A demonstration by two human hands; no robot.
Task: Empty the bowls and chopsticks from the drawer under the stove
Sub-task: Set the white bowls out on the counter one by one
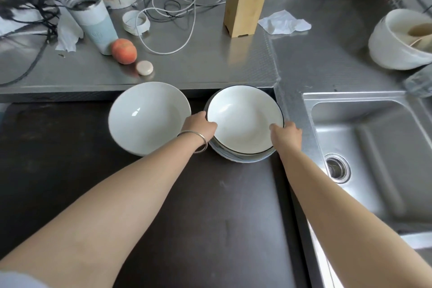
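Observation:
A stack of white bowls with a dark rim sits on the dark stove top, by its far right corner. My left hand grips the stack's left rim and wears a thin metal bangle. My right hand grips the right rim. A single plain white bowl stands just to the left, touching my left wrist. An empty wooden chopstick holder stands upright on the steel counter behind. No chopsticks and no drawer are in view.
The steel counter holds an open thermos, a peach, a small round lid, white and black cables, tissue. A white pot with wooden spoons sits far right. The sink lies to the right.

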